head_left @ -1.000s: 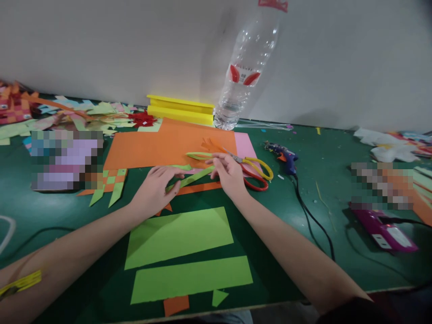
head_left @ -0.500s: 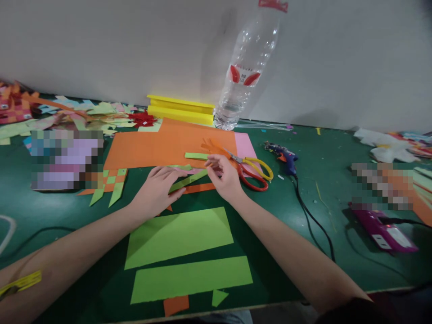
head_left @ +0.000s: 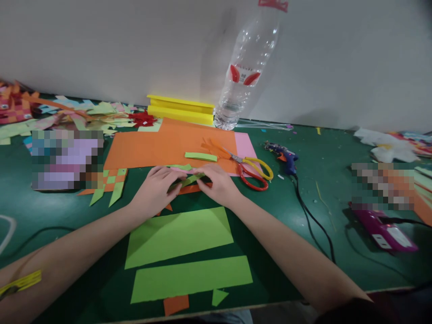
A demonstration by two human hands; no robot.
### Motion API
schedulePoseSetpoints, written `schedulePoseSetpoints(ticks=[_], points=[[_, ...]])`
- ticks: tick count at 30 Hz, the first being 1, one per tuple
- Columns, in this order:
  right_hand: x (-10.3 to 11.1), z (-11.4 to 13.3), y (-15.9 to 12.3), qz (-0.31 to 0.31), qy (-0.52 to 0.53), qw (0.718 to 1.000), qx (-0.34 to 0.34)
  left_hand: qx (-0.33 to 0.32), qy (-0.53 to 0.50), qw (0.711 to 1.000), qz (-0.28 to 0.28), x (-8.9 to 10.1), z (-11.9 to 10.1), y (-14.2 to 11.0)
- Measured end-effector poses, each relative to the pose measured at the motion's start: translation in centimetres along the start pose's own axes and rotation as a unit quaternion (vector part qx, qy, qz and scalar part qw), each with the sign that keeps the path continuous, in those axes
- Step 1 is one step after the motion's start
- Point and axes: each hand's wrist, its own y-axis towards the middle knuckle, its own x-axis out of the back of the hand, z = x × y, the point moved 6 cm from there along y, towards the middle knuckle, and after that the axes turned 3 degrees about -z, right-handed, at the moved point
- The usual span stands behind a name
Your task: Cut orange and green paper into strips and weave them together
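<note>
A narrow green paper strip [head_left: 191,181] is held between my two hands, above the table. My left hand [head_left: 158,185] pinches its left end, and my right hand [head_left: 218,183] has its fingers closed on the right end. Beneath them lies an orange paper strip [head_left: 191,189], partly covered by my fingers. A short green strip [head_left: 200,156] rests on the large orange sheet [head_left: 141,148] just beyond my right hand. Scissors [head_left: 251,171] with one red and one yellow handle lie to the right. Closer to me are two wide green paper pieces [head_left: 182,236].
A clear plastic bottle [head_left: 245,74] stands against the wall beside a folded yellow piece [head_left: 180,110]. To the right are a blue glue gun [head_left: 285,157] with its cable and a purple power strip [head_left: 384,231]. A woven orange-green paper piece [head_left: 113,182] and paper scraps [head_left: 84,112] lie left.
My right hand has moved left and down, away from the short green strip, and closed on the right end of the held strip. My left hand has hardly moved.
</note>
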Motion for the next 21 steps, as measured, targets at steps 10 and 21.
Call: schedulePoseSetpoints(ticks=[10, 21], points=[[-0.3, -0.15, -0.1, 0.019, -0.026, 0.999, 0.007, -0.026, 0.009, 1.0, -0.002, -0.21, -0.15, -0.05], [-0.28, -0.19, -0.12, 0.003, -0.039, 0.999, 0.025, -0.039, 0.017, 0.999, -0.015, 0.03, -0.16, -0.09]])
